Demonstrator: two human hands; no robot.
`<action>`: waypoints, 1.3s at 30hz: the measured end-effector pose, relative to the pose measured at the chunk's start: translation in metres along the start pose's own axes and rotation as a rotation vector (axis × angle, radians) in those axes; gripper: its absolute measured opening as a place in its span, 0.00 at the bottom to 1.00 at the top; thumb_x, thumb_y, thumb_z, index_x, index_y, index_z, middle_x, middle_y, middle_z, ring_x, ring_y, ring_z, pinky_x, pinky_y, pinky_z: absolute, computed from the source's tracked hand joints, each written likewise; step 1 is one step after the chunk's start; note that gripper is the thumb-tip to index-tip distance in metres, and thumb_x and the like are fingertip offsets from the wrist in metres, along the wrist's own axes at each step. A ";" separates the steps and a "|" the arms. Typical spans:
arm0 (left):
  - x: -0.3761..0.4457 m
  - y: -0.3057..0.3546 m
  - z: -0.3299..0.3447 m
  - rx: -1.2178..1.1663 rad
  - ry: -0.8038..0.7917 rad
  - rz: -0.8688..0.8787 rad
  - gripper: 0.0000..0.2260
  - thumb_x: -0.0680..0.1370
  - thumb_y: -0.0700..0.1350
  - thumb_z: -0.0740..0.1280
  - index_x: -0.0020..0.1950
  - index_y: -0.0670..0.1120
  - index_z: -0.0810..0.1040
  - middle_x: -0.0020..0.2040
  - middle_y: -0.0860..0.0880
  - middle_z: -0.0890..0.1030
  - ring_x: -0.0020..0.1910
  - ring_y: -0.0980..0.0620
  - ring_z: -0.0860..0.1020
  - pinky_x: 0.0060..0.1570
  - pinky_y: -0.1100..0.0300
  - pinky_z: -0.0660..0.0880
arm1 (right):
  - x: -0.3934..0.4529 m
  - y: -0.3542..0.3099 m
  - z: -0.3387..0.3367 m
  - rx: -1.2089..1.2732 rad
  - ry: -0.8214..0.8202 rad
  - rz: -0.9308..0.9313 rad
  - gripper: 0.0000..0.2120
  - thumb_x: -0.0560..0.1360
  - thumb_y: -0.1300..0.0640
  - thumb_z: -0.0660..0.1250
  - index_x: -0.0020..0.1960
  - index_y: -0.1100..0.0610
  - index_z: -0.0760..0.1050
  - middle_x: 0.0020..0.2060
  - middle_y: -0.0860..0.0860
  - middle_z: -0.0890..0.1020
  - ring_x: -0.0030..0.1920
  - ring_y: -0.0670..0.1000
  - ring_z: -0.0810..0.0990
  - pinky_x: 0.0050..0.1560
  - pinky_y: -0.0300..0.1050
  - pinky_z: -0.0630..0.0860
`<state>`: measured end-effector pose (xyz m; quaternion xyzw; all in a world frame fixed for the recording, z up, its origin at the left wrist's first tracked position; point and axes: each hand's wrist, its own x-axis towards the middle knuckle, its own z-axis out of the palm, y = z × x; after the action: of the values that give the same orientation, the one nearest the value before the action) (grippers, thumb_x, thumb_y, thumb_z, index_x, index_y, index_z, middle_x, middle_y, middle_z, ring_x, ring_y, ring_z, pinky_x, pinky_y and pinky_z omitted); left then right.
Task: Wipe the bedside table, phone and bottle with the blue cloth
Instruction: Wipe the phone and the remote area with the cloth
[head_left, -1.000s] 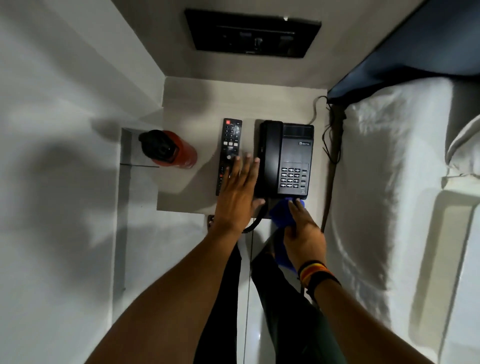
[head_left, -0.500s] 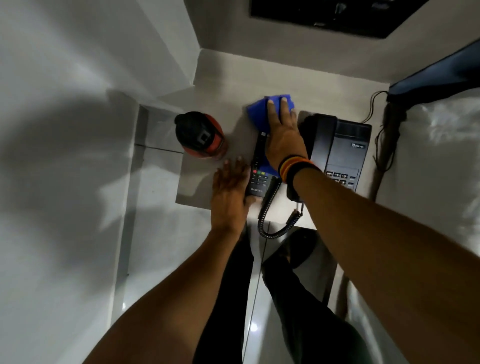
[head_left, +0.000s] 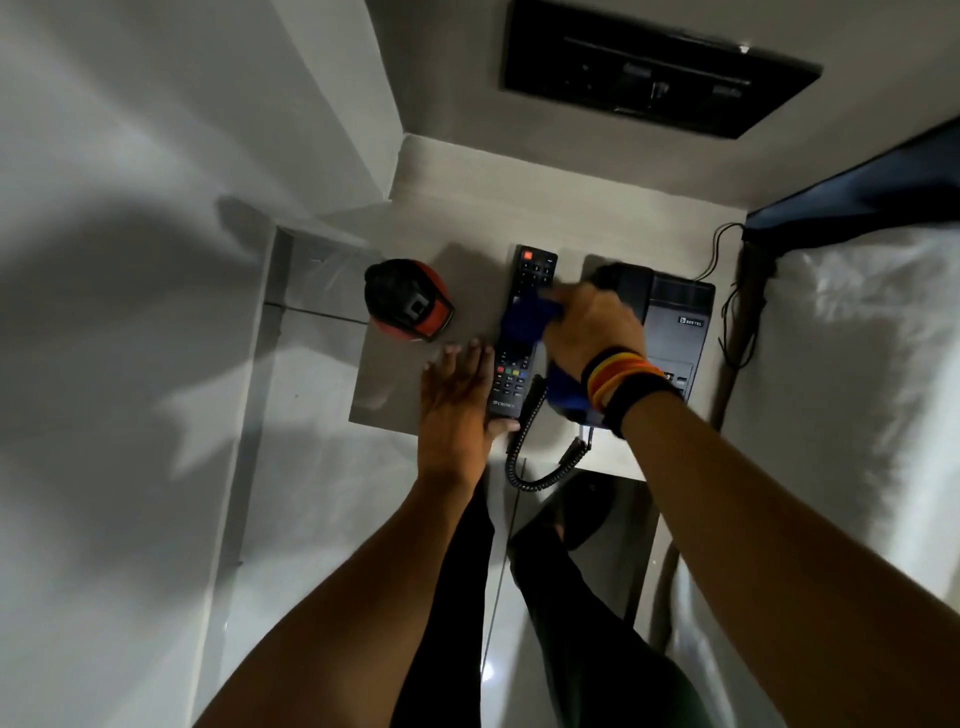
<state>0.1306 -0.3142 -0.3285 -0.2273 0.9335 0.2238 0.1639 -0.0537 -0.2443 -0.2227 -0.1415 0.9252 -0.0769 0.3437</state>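
Note:
My right hand (head_left: 589, 325) grips the blue cloth (head_left: 524, 317) and presses it across the middle of a black remote (head_left: 519, 364) on the pale bedside table (head_left: 467, 228). My left hand (head_left: 457, 400) lies flat at the table's front edge, fingers spread, with its thumb against the remote's lower end. The black phone (head_left: 675, 312) sits to the right, its handset partly hidden by my right hand, and its coiled cord (head_left: 535, 467) hangs over the front edge. A red bottle (head_left: 410, 301) with a black lid stands at the table's left edge.
A white bed (head_left: 857, 389) flanks the table on the right, with thin cables (head_left: 727, 312) in the gap. A dark wall panel (head_left: 654, 78) is mounted above the table. White walls close in on the left. My legs stand below on a glossy floor.
My right hand has drawn the cloth back from the table's far part onto the remote's middle. The left hand has stayed by the remote's lower end.

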 end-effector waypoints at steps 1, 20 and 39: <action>0.001 0.001 0.002 -0.006 0.010 -0.008 0.49 0.74 0.64 0.73 0.86 0.48 0.52 0.87 0.46 0.52 0.86 0.39 0.49 0.83 0.38 0.48 | 0.011 -0.003 -0.003 0.015 0.035 -0.023 0.26 0.77 0.60 0.60 0.74 0.45 0.69 0.63 0.56 0.80 0.60 0.61 0.81 0.60 0.54 0.78; 0.002 0.001 0.007 0.021 0.054 -0.007 0.41 0.76 0.63 0.72 0.84 0.51 0.60 0.86 0.47 0.60 0.85 0.37 0.54 0.82 0.35 0.55 | 0.026 -0.007 0.008 0.251 -0.007 -0.067 0.30 0.74 0.65 0.57 0.75 0.51 0.66 0.66 0.60 0.77 0.62 0.65 0.77 0.64 0.57 0.77; 0.026 -0.009 0.019 -0.030 0.072 0.030 0.33 0.82 0.59 0.64 0.84 0.54 0.59 0.85 0.47 0.63 0.85 0.40 0.55 0.82 0.35 0.53 | 0.006 0.011 0.054 0.004 -0.118 -0.221 0.39 0.76 0.68 0.58 0.81 0.45 0.50 0.82 0.46 0.44 0.70 0.65 0.66 0.73 0.54 0.68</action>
<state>0.1171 -0.3213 -0.3587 -0.2233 0.9387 0.2317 0.1235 -0.0248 -0.2386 -0.2697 -0.2464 0.8818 -0.1078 0.3875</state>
